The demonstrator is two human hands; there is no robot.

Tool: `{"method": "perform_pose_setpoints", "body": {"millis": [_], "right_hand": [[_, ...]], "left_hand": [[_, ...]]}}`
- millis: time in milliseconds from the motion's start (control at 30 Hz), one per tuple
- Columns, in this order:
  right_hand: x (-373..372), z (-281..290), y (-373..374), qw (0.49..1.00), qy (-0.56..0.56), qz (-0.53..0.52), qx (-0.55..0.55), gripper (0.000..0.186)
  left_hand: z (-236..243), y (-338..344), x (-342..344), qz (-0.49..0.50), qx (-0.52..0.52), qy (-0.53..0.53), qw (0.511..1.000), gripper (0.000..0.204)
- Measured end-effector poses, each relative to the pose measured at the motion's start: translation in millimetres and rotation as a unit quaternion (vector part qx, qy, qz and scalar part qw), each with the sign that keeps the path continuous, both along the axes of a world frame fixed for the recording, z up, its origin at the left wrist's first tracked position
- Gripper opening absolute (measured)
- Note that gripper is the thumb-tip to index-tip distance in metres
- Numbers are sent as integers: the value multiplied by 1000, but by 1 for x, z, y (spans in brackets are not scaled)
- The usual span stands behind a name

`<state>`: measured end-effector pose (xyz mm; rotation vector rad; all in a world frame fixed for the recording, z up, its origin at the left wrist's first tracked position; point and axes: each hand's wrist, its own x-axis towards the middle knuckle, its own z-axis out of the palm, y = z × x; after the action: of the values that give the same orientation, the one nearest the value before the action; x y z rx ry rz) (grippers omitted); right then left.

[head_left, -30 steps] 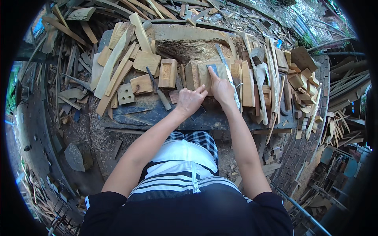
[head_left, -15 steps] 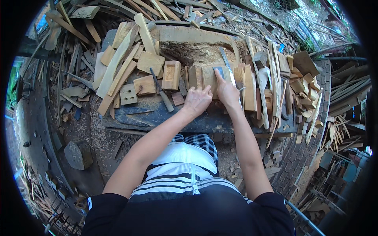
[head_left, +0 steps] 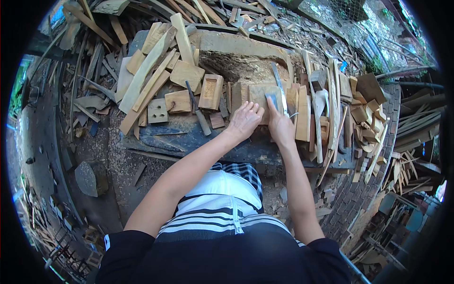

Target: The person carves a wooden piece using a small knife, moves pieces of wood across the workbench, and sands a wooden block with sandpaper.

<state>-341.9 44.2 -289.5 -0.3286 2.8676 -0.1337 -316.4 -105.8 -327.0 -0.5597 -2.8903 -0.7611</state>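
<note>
A pale, flat wooden block [head_left: 257, 93] lies on the bench in front of me. My left hand [head_left: 246, 121] has its fingers curled over the block's left side, bracing it. My right hand [head_left: 281, 127] presses a small blue-grey piece, probably sandpaper [head_left: 271, 98], onto the block's top with the fingers extended over it. Just beyond my right fingers lies a long metal blade with a pale side [head_left: 281, 87]. Left of the block are a hollowed wooden block [head_left: 211, 92] and a chisel-like tool with a wooden handle [head_left: 203, 123].
The dark bench top [head_left: 161, 137] carries several boards and blocks, including a block with holes [head_left: 157, 111]. Upright-looking strips and offcuts [head_left: 331, 104] crowd its right side. A hollowed log [head_left: 241, 49] sits behind. Scrap wood piles surround the bench; a stump [head_left: 91, 179] stands at left.
My right hand has slid the blue-grey piece nearer to me over the block. My left hand stays at the block's left side. The whole view has shifted slightly.
</note>
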Motion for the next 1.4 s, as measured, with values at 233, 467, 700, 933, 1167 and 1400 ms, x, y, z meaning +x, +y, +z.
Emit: {"method": "perform_pose_setpoints", "body": {"millis": [233, 467, 700, 933, 1167, 1400], "right_hand": [[16, 9, 19, 1000, -9, -7, -12, 46], [24, 10, 28, 1000, 4, -12, -2, 54], [33, 14, 41, 999, -17, -24, 13, 56], [22, 7, 38, 999, 13, -31, 3, 52], [9, 6, 41, 999, 3, -26, 20, 57], [13, 4, 39, 999, -15, -36, -1, 52]], "left_hand": [[-5, 8, -2, -2, -21, 24, 999, 18], [-8, 7, -2, 2, -22, 44, 999, 15], [5, 9, -1, -14, -41, -7, 999, 20], [15, 9, 4, -16, -53, -1, 998, 25], [12, 17, -3, -13, -81, -15, 996, 19], [6, 14, -2, -15, -76, -9, 997, 27]]}}
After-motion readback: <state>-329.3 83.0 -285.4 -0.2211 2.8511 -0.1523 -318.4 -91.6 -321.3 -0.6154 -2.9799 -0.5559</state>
